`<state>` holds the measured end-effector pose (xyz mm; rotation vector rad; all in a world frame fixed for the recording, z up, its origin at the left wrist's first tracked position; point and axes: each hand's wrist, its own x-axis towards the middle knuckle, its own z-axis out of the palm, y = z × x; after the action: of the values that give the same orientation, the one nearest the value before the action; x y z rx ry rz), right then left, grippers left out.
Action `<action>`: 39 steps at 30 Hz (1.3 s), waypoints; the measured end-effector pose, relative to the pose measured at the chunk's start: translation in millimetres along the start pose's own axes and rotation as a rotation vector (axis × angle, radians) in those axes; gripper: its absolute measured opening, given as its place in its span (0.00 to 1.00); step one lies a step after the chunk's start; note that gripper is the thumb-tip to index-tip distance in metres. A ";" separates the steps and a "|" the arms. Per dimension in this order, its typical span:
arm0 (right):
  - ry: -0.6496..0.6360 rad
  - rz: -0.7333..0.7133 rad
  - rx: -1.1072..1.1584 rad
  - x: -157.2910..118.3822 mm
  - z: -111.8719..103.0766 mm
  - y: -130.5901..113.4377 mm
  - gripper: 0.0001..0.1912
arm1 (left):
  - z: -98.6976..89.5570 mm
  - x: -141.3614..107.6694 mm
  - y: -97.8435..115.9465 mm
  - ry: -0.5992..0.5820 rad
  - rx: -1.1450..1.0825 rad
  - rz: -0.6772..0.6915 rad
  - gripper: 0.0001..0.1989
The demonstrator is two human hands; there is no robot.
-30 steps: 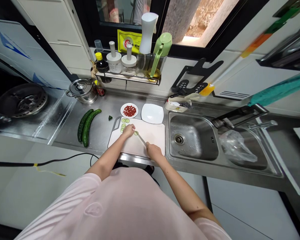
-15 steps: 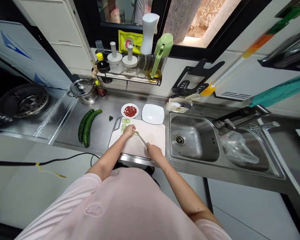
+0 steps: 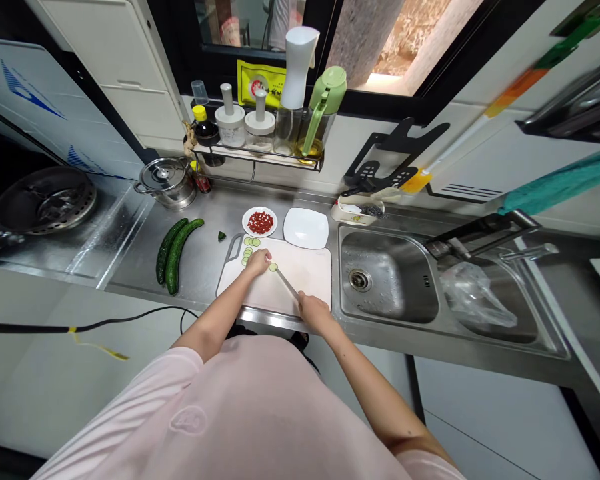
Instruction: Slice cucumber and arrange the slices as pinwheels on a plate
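My right hand (image 3: 314,312) is wrapped round the handle of a knife (image 3: 288,285), whose blade slants up and left across the white cutting board (image 3: 300,267). The knife's tip meets a pale green cucumber slice (image 3: 273,267) lying on the board. Fingers of my left hand (image 3: 259,263) are pinched at the slice's left edge and hold it. Several cut cucumber slices (image 3: 248,253) lie on the board's upper left, just beyond my left hand. Two whole cucumbers (image 3: 177,257) rest on the steel counter to the left, and a small cucumber end (image 3: 222,236) lies behind the board.
Behind the board stand a plate of chopped red pieces (image 3: 260,222) and a white square plate (image 3: 306,228). A sink (image 3: 390,273) is at the right, with a plastic bag (image 3: 475,297) in the second basin. A lidded pot (image 3: 167,181) and a wok (image 3: 45,200) are at the left.
My right hand has drawn the knife slightly right and back towards me. My left hand stays at the slice.
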<state>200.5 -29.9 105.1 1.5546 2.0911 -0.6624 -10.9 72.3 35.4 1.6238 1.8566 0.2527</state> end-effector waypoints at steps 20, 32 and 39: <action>0.018 0.001 0.020 2.8 3.4 -3.6 0.14 | 0.6 -0.2 0.4 -0.007 -0.008 -0.011 0.08; 0.029 0.003 0.009 11.3 -6.5 -12.8 0.13 | 0.7 0.0 0.1 -0.005 0.002 -0.013 0.08; 0.024 -0.007 0.010 13.0 -7.0 -11.6 0.14 | 1.2 0.9 -0.2 -0.007 -0.002 -0.021 0.08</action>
<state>185.3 -18.8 103.9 1.5690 2.1143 -0.6611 -10.4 72.8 34.1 1.6011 1.8662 0.2395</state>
